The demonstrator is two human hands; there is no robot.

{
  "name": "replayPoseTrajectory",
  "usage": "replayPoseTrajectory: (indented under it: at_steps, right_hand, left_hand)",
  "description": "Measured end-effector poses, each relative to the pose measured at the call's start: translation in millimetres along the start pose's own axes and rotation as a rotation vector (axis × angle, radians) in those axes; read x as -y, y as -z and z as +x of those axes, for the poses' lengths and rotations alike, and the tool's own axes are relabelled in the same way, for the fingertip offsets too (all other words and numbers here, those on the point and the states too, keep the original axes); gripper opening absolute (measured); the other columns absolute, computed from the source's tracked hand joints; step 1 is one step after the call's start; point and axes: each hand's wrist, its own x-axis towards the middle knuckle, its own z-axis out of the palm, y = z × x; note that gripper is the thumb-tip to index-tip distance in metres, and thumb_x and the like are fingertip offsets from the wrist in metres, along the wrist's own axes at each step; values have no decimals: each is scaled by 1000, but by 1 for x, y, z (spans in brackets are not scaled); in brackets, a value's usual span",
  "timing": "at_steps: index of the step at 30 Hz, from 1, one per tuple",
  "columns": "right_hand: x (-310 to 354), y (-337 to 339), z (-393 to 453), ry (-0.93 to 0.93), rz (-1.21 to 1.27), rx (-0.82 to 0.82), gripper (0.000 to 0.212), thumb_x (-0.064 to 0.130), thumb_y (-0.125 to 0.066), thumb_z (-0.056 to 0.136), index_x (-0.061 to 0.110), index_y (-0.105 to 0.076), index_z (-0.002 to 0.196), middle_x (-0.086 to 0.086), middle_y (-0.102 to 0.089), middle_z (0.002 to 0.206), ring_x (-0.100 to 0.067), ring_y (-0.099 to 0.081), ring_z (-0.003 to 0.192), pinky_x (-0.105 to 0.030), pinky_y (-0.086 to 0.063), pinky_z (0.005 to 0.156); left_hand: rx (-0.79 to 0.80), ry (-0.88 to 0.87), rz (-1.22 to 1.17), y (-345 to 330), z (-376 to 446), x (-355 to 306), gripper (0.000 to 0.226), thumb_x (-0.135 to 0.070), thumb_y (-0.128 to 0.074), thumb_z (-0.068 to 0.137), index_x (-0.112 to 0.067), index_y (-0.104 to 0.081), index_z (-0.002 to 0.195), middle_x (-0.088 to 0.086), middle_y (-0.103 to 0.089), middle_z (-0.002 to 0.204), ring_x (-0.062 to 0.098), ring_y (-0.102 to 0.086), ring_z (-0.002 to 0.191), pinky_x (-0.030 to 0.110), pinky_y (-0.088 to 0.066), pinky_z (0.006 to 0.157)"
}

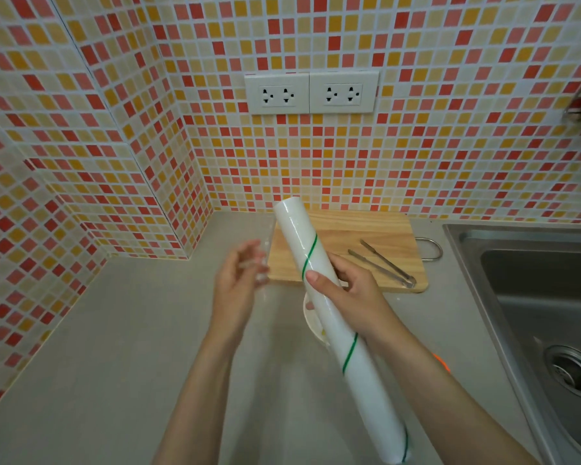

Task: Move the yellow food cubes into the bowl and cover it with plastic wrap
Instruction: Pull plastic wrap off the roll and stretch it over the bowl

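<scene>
Roll (336, 327) of wrap slants over the worktop (121, 347), its near end cut off by the frame; the right hand (349, 290) has its fingers curled around it. It hides most of the bowl (311, 322); cubes barely show. Left hand (239, 280) pinches blurred film. Beyond, tongs (383, 263) lie on the board (349, 229).

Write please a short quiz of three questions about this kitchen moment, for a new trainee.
1. Which hand grips the plastic wrap roll?
2. True or false: the metal tongs lie in the sink.
3. What partly hides the white bowl?

Key:
1. The right hand; the left hand pinches the loose film.
2. False; they lie on the wooden cutting board.
3. The roll.
</scene>
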Motion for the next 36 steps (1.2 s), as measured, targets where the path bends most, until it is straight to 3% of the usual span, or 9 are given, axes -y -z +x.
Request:
replayPoseTrajectory:
  at_steps: [4,8,13,22,24,27,30,34,36]
  right_hand:
    - [1,6,-7,-57,49,64,21,31,-67,82,34,-67,103,9,-68,80,-25,-67,59,-27,-53,51]
    - [1,9,-9,-86,71,163,19,30,-64,84,26,-67,103,9,-67,77,-21,-65,58,-25,-52,51]
    - [0,14,-9,-129,90,226,26,37,-67,80,24,-68,102,9,-65,74,-22,-64,56,-25,-52,54]
    - [-4,12,-11,-173,108,236,18,27,-63,85,20,-69,101,11,-63,71,-21,-61,54,-25,-51,52]
    - [-3,12,-10,-168,113,227,17,26,-63,85,19,-69,99,9,-63,71,-20,-61,54,-25,-52,52]
    - [1,14,-9,-163,126,208,13,29,-63,85,17,-68,88,0,-62,70,-21,-61,51,-26,-52,51]
    - [5,19,-8,-216,187,204,28,37,-57,86,10,-60,86,-11,-63,66,-23,-61,48,-25,-50,49]
    - [7,18,-7,-320,366,239,33,36,-46,93,8,-56,107,-23,-67,80,-28,-59,56,-27,-49,49]
    - [4,14,-6,-349,387,258,27,34,-44,94,19,-52,116,-26,-68,93,-28,-58,58,-30,-51,50]
  left_hand:
    - [42,-564,308,16,26,-38,31,-25,-58,89,-39,-59,116,-11,-55,112,9,-56,101,18,-48,87]
    - [239,-704,565,15,41,-60,35,-24,-64,86,-25,-60,121,-8,-53,113,5,-51,110,22,-46,93]
    - [446,-716,709,15,44,-65,26,-19,-68,82,-21,-70,108,-5,-56,108,3,-52,102,13,-42,90]
    - [513,-728,904,16,47,-70,8,-18,-72,79,-19,-73,87,-7,-53,105,8,-50,103,25,-44,88]
    - [519,-720,930,13,46,-66,6,-18,-66,84,-19,-68,89,-8,-48,106,2,-46,102,19,-41,89]
    - [516,-677,767,13,44,-62,6,-15,-59,89,-20,-61,90,-8,-46,108,-6,-43,106,8,-33,93]
    - [466,-619,576,18,43,-60,10,-16,-55,89,-26,-57,88,-10,-46,110,6,-46,113,16,-37,97]
    - [436,-472,303,20,38,-53,11,-15,-51,88,-23,-57,86,-5,-47,111,11,-48,113,22,-42,95]
    - [441,-434,218,15,34,-50,12,-14,-50,90,-24,-56,86,-5,-48,114,5,-48,115,19,-42,94]
